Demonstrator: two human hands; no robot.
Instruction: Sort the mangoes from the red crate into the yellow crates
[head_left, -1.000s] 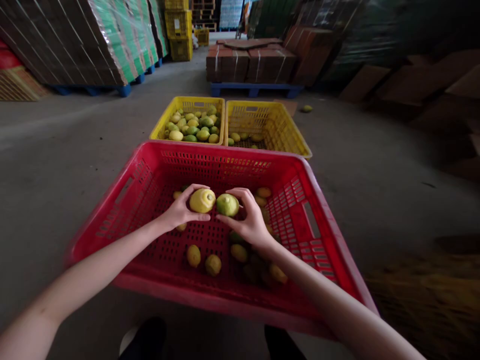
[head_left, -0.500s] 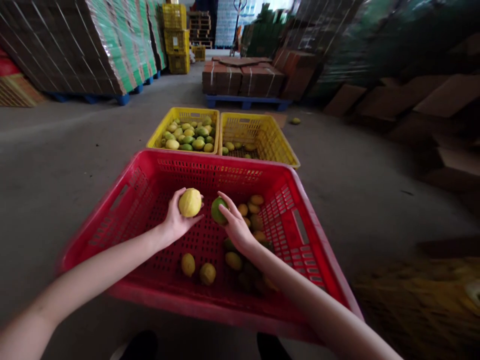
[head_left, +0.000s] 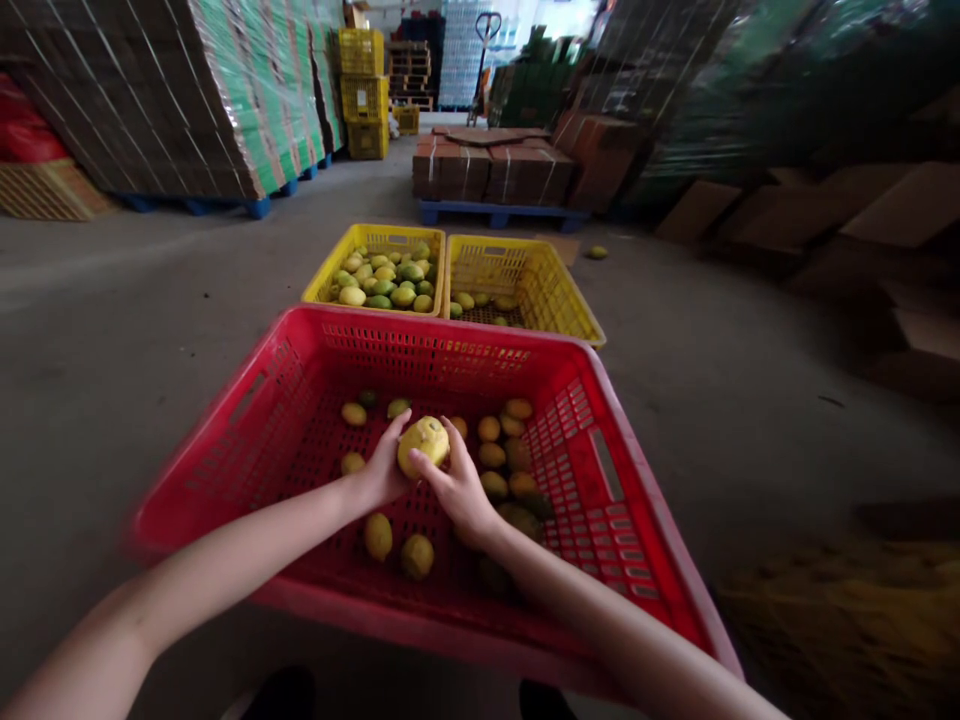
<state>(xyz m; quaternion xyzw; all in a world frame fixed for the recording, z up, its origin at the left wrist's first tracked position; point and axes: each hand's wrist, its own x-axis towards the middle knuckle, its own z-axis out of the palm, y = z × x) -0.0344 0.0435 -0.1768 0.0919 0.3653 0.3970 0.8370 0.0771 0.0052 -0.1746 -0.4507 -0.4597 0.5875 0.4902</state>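
Note:
Both hands meet over the middle of a large red plastic crate point(head_left: 247, 570) with slotted walls. Between them is a lumpy yellow lemon point(head_left: 424, 445), its small dark stem end facing up. My left hand point(head_left: 388, 465) cups it from the left, while my right hand point(head_left: 459, 485) grips it from the right with the thumb across its front. Below them on the crate floor lie two yellow lemons, one lemon point(head_left: 379, 537) left of the other point(head_left: 417, 556). Several yellow and green ones are gathered along the right, partly hidden by my right arm. A few more, including a dark green one point(head_left: 367, 398), lie at the back left.
Beyond the red crate stand two yellow crates: the left crate point(head_left: 319, 280) is heaped with fruit, the right crate point(head_left: 559, 290) holds a few. Farther back is a blue pallet point(head_left: 499, 217) with brown cartons. A loose fruit point(head_left: 597, 252) lies on the floor. Flattened cardboard point(head_left: 795, 215) lies at right.
My left hand has moved right with the yellow lemon. My right hand no longer holds the green fruit and now grips the yellow lemon too. The view has shifted slightly.

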